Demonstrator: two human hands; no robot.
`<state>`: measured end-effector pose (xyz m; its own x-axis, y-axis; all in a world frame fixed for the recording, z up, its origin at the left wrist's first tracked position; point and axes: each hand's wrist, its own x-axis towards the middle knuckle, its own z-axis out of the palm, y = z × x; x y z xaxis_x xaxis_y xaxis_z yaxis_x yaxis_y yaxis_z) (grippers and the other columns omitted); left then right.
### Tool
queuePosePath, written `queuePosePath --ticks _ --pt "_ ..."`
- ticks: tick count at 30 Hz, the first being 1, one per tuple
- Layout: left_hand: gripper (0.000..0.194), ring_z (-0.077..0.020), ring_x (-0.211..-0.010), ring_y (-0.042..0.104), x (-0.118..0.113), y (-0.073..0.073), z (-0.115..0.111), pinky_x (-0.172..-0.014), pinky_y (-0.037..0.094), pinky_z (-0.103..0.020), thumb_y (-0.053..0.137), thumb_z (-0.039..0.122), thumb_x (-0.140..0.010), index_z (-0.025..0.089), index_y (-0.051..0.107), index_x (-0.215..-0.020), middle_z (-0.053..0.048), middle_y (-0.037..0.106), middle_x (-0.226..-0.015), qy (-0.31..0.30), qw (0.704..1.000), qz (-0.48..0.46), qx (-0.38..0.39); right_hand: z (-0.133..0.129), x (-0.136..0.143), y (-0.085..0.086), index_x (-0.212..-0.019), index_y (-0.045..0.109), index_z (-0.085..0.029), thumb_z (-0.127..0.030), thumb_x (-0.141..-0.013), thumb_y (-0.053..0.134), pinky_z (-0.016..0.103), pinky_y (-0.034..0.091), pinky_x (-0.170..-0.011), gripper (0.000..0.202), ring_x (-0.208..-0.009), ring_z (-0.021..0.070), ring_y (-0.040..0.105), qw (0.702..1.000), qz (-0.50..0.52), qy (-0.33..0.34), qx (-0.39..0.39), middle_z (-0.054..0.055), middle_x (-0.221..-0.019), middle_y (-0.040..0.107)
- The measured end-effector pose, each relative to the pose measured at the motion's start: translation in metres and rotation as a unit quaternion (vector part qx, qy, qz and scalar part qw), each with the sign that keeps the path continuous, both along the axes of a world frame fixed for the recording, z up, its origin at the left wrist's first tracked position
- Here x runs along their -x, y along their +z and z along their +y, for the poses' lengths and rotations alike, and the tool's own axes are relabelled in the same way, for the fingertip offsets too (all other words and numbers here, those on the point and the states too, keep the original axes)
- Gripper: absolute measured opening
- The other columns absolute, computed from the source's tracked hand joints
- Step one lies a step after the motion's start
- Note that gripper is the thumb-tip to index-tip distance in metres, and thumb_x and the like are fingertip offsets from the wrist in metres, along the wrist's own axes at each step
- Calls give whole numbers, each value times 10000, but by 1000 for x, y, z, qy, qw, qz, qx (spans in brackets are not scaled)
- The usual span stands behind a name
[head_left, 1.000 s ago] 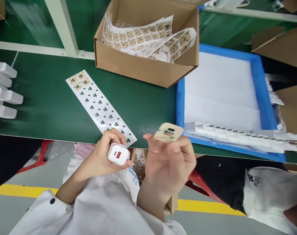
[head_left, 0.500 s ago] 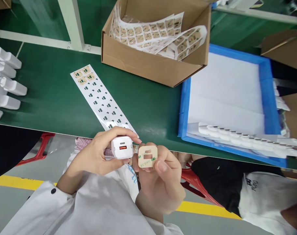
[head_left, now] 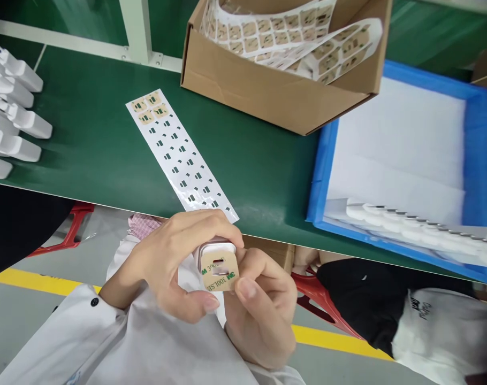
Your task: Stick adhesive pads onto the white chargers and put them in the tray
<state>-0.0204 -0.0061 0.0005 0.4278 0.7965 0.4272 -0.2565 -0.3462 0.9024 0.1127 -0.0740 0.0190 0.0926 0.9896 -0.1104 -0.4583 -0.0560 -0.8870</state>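
Observation:
My left hand (head_left: 187,251) is wrapped round a white charger (head_left: 216,246), its port face turned up toward me. Between thumb and fingers, my right hand (head_left: 265,305) pinches the edge of a tan adhesive sticker (head_left: 221,282) with green 3M print and cut-out openings. The sticker lies over most of the charger's port face; whether it is pressed down cannot be seen. Just beyond my hands, a white backing sheet (head_left: 183,160) lies on the green table, with several tan stickers left at its far end.
A cardboard box (head_left: 243,80) full of sticker sheets stands at the back. To the right is a blue tray (head_left: 319,176) with white chargers (head_left: 412,224) in a row. More white chargers (head_left: 30,120) stand at the left. Another person's dark-clothed leg (head_left: 348,294) is at the right.
My right hand has brought the sticker left, from beside the charger onto its port face. The camera view has shifted a little, so the table items appear displaced.

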Motion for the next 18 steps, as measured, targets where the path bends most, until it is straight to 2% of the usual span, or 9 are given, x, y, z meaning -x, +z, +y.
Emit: queuePosePath --ticks 10,18 --pt "339 -180 -668 583 2 4 -5 -620 483 -337 697 518 -895 233 620 -1061 -20 641 -842 3 1000 -8 13 -3 7 2 -706 617 -225 -315 -920 754 280 428 -520 270 -530 136 468 1000 13 -19 -10 -23 -600 551" --pt "327 -174 -657 570 2 7 -9 -627 472 -341 697 527 -904 235 617 -1027 -14 628 -827 24 999 -4 21 -7 9 1 -719 617 -225 -328 -933 754 269 417 -528 274 -521 115 429 1000 11 -20 -7 -35 -610 536"
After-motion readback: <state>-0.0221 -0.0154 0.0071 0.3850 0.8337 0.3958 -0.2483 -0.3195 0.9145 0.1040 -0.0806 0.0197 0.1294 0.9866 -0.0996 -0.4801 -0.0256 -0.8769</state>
